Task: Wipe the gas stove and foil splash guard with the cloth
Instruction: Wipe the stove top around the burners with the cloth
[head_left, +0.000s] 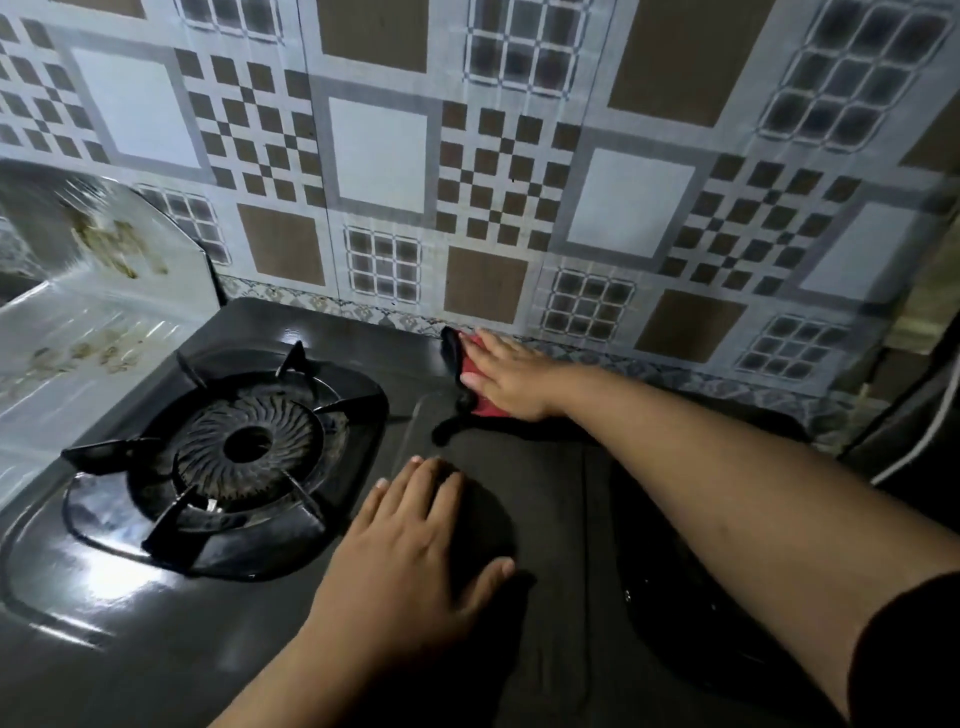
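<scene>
Right hand (511, 376) flat on cloth (470, 358)

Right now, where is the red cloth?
In the head view, the cloth lies flat under the right hand at the stove's back edge, by the patterned wall, right of the burner.

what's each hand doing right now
Left hand: open, flat on the stove top, holding nothing.
Right hand: open, pressing the red cloth down.
</scene>
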